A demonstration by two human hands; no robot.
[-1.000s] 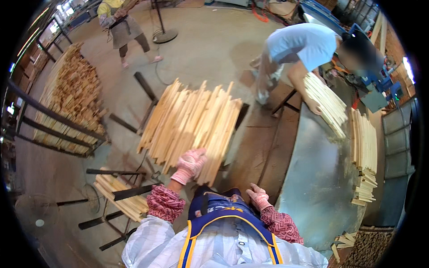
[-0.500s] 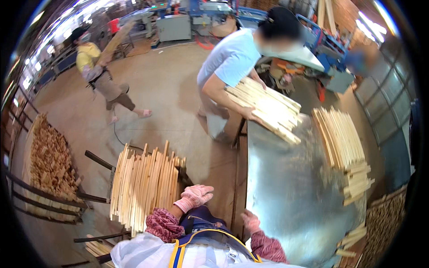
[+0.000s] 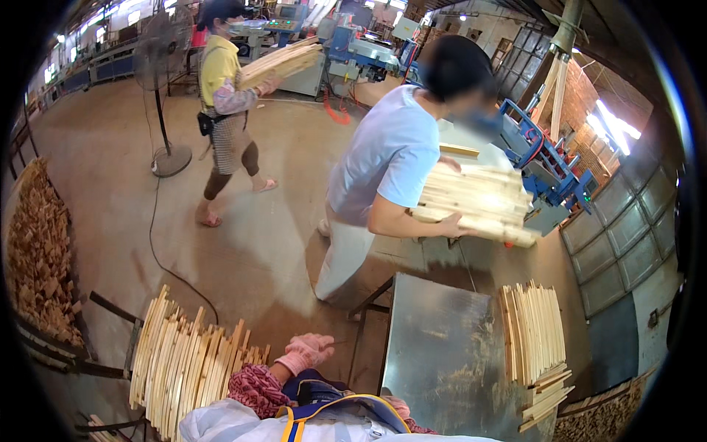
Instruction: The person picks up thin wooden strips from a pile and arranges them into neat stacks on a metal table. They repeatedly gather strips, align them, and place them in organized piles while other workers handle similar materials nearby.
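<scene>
My left hand (image 3: 308,352), in a pink glove, is held in front of my apron with its fingers loosely stretched. Nothing shows in it. It is nearest to a stack of light wooden strips (image 3: 188,353) on a dark metal rack at my left. Close to my body, my right hand (image 3: 398,407) shows only as a bit of pink glove beside the metal-topped table (image 3: 434,368). My apron's edge and body hide its fingers.
A co-worker in a light blue shirt (image 3: 390,155) carries a bundle of wooden strips (image 3: 475,202) beyond the table. Strips (image 3: 534,331) lie along the table's right side. Another person in yellow (image 3: 221,81) carries strips near a standing fan (image 3: 171,158). A cable crosses the floor.
My view has tilted up. The co-worker in blue has moved the bundle away from the table's far end. The person in yellow has come further right. My right hand has drawn in toward my body.
</scene>
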